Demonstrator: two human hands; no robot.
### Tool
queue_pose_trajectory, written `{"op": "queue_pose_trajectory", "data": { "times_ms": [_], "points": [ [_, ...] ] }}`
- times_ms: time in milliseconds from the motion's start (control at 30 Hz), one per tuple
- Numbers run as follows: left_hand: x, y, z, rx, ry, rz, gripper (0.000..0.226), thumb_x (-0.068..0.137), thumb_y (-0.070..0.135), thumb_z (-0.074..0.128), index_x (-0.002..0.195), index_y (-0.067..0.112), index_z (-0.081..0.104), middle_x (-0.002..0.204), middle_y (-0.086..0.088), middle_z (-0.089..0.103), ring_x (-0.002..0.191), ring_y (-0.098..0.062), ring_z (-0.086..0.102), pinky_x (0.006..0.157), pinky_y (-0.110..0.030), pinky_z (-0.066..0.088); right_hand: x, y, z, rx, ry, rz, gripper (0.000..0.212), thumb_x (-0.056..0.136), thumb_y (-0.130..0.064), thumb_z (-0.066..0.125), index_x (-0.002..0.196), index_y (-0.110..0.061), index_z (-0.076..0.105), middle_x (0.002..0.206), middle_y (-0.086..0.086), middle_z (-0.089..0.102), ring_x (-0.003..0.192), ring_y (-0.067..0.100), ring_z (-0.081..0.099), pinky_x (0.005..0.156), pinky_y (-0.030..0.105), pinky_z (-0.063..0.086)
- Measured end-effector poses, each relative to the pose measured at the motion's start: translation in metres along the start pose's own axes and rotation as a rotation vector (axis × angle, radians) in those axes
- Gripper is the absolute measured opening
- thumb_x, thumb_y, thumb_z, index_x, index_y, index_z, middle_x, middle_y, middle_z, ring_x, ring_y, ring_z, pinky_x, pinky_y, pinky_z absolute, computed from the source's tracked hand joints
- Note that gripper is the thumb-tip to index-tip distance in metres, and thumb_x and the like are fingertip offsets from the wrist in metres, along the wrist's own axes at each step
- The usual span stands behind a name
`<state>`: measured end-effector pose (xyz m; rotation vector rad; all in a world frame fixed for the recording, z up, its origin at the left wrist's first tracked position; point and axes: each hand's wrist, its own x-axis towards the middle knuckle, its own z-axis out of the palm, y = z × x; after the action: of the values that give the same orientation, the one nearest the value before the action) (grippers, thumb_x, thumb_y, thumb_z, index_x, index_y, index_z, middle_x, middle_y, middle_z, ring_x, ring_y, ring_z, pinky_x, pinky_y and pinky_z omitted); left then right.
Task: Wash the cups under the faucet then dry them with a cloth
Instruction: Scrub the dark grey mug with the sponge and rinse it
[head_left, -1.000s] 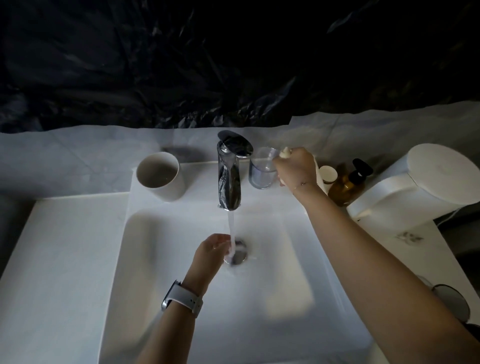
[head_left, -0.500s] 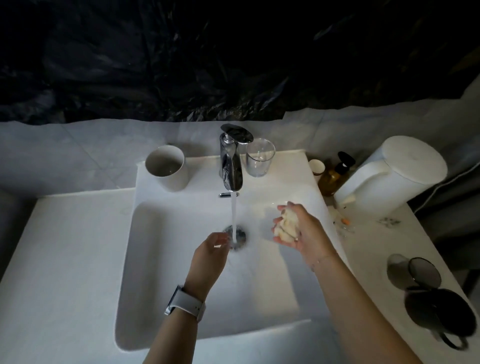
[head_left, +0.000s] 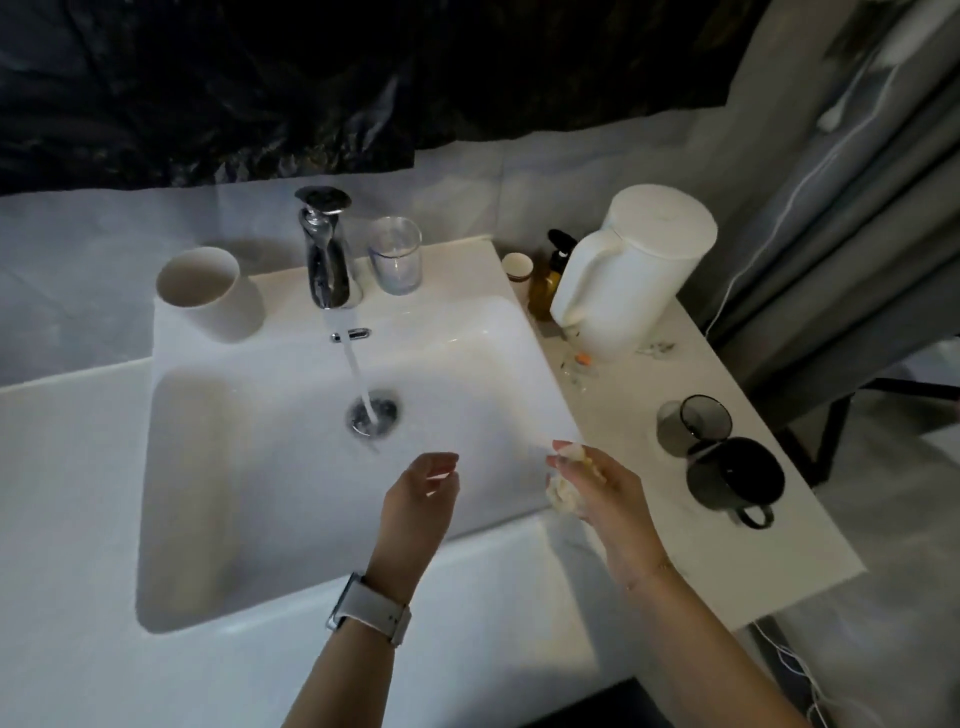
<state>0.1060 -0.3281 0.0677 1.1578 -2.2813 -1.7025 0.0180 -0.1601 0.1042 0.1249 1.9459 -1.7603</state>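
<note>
While water runs from the faucet (head_left: 327, 249) straight onto the drain (head_left: 374, 413), both hands hang over the lower right part of the sink (head_left: 218, 467), clear of the stream. The left hand (head_left: 415, 501), a watch (head_left: 370, 608) on its wrist, holds nothing, fingers loosely curled and slightly parted. The right hand (head_left: 597, 493) hovers over the sink's right edge and grips a small crumpled pale cloth (head_left: 563, 491) between thumb and fingers.

On the rim behind the sink, a white cup (head_left: 205, 291) stands upright at the left corner and a clear glass (head_left: 396, 255) just right of the faucet, both close to the rim's inner edge. On the bench at the right of the frame, a dark mug (head_left: 735, 478) and a smoky glass (head_left: 693, 426) touch each other, well apart from the sink edge, near the bench's outer border. A white kettle (head_left: 631, 275), an amber pump bottle (head_left: 550, 275) and a small jar (head_left: 518, 266) crowd the upper right corner of the bench. Open basin lies left of the stream, and bare bench left of the sink.
</note>
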Motion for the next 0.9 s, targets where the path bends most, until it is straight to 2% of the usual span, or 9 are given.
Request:
{"op": "queue_pose_trajectory", "data": {
  "times_ms": [67, 100, 200, 333, 433, 533, 667, 767, 900],
  "points": [
    [-0.012, 0.007, 0.028, -0.067, 0.045, -0.014, 0.023, 0.094, 0.01, 0.057, 0.106, 0.027, 0.067, 0.106, 0.013, 0.069, 0.093, -0.005, 0.064, 0.09, -0.032, 0.053, 0.005, 0.003, -0.029, -0.054, -0.035, -0.065, 0.015, 0.089, -0.01, 0.065, 0.102, -0.004, 0.07, 0.08, 0.022, 0.063, 0.075, 0.011, 0.057, 0.063, 0.011, 0.045],
    [-0.016, 0.011, 0.044, -0.09, 0.064, -0.018, 0.023, 0.093, 0.009, 0.057, 0.105, 0.027, 0.067, 0.106, 0.014, 0.069, 0.093, -0.003, 0.064, 0.09, -0.032, 0.053, 0.011, 0.005, -0.044, -0.072, -0.065, -0.087, 0.012, 0.09, -0.01, 0.064, 0.099, -0.003, 0.069, 0.074, 0.016, 0.06, 0.075, 0.011, 0.054, 0.062, 0.012, 0.043],
    [-0.029, 0.028, 0.098, -0.132, 0.143, -0.01, 0.025, 0.093, 0.005, 0.057, 0.104, 0.025, 0.067, 0.105, 0.014, 0.069, 0.091, 0.008, 0.062, 0.079, -0.01, 0.048, 0.028, 0.004, -0.093, -0.071, -0.211, -0.1, 0.007, 0.09, -0.01, 0.064, 0.088, -0.006, 0.068, 0.076, 0.001, 0.058, 0.073, 0.008, 0.052, 0.065, 0.018, 0.041],
    [-0.054, 0.063, 0.162, -0.138, 0.282, 0.018, 0.027, 0.093, 0.002, 0.055, 0.102, 0.024, 0.067, 0.103, 0.015, 0.068, 0.092, 0.008, 0.06, 0.072, 0.001, 0.04, 0.05, -0.003, -0.165, -0.021, -0.322, -0.071, 0.012, 0.091, -0.007, 0.062, 0.091, 0.005, 0.064, 0.077, 0.006, 0.055, 0.074, 0.013, 0.05, 0.063, 0.013, 0.042],
    [-0.065, 0.086, 0.203, -0.178, 0.236, 0.012, 0.025, 0.095, 0.005, 0.056, 0.102, 0.026, 0.069, 0.103, 0.017, 0.068, 0.095, 0.003, 0.062, 0.075, -0.002, 0.043, 0.065, -0.01, -0.211, -0.021, -0.336, -0.015, 0.01, 0.09, -0.01, 0.064, 0.096, -0.014, 0.07, 0.081, 0.0, 0.067, 0.075, 0.004, 0.062, 0.068, 0.011, 0.047],
    [-0.065, 0.096, 0.24, -0.184, 0.161, -0.045, 0.023, 0.094, 0.006, 0.057, 0.103, 0.023, 0.069, 0.106, 0.014, 0.069, 0.095, -0.004, 0.063, 0.08, -0.008, 0.046, 0.079, -0.013, -0.25, -0.084, -0.326, -0.038, 0.008, 0.088, -0.018, 0.068, 0.095, -0.018, 0.071, 0.082, -0.001, 0.065, 0.068, 0.001, 0.059, 0.059, 0.01, 0.044],
    [-0.063, 0.096, 0.287, -0.158, 0.04, -0.146, 0.02, 0.094, 0.008, 0.058, 0.103, 0.023, 0.068, 0.108, 0.012, 0.069, 0.094, -0.011, 0.063, 0.084, -0.019, 0.048, 0.094, -0.011, -0.288, -0.118, -0.272, -0.024, 0.01, 0.085, -0.026, 0.067, 0.087, -0.018, 0.071, 0.079, 0.017, 0.062, 0.076, 0.015, 0.057, 0.071, 0.031, 0.044],
    [-0.067, 0.093, 0.313, -0.138, -0.035, -0.173, 0.019, 0.094, 0.011, 0.058, 0.104, 0.023, 0.068, 0.109, 0.01, 0.068, 0.093, -0.01, 0.064, 0.082, -0.018, 0.05, 0.104, -0.008, -0.307, -0.126, -0.225, 0.001, 0.01, 0.088, -0.016, 0.067, 0.084, -0.024, 0.072, 0.074, 0.0, 0.066, 0.076, 0.014, 0.06, 0.075, 0.034, 0.046],
    [-0.068, 0.082, 0.337, -0.122, -0.13, -0.205, 0.015, 0.094, 0.014, 0.059, 0.1, 0.026, 0.067, 0.102, 0.01, 0.067, 0.084, -0.005, 0.062, 0.07, -0.012, 0.047, 0.107, -0.006, -0.324, -0.148, -0.133, -0.019, 0.017, 0.089, -0.016, 0.065, 0.097, -0.03, 0.071, 0.089, -0.01, 0.07, 0.086, 0.004, 0.064, 0.074, 0.019, 0.048]
  ]
}}
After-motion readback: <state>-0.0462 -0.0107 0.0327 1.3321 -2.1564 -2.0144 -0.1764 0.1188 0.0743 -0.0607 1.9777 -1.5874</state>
